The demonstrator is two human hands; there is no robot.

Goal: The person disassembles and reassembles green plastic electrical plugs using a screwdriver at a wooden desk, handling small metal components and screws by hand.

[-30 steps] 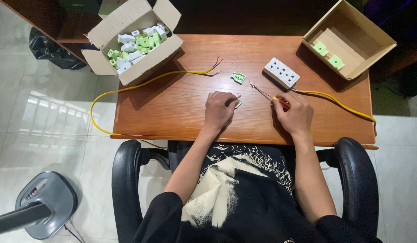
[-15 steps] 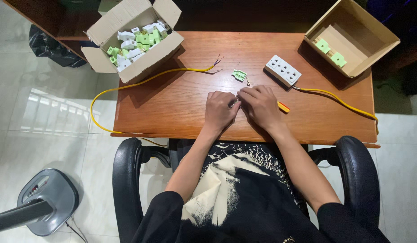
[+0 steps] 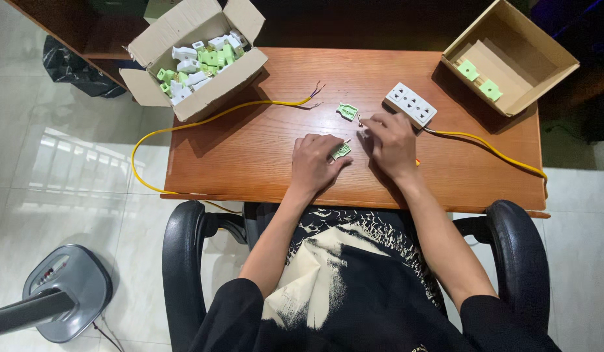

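My left hand (image 3: 314, 161) rests on the wooden desk (image 3: 250, 143) and pinches a small green plastic part (image 3: 341, 151) at its fingertips. My right hand (image 3: 390, 142) is just to the right of it, closed around a thin screwdriver; only the metal tip (image 3: 359, 120) and a bit of red handle (image 3: 417, 161) show. The tip points toward a second green part (image 3: 346, 111) lying loose on the desk. A white multi-socket block (image 3: 410, 104) sits right behind my right hand's fingers.
A yellow cable (image 3: 204, 120) with bare ends loops off the desk's left edge; another (image 3: 491, 151) runs right from the socket block. An open cardboard box (image 3: 197, 62) of green and white parts stands back left, a box (image 3: 511, 55) with two green parts back right. Chair armrests flank me.
My right hand has moved left from the desk's right side to beside my left hand, then up toward the loose green part and the socket block. The left hand has stayed put.
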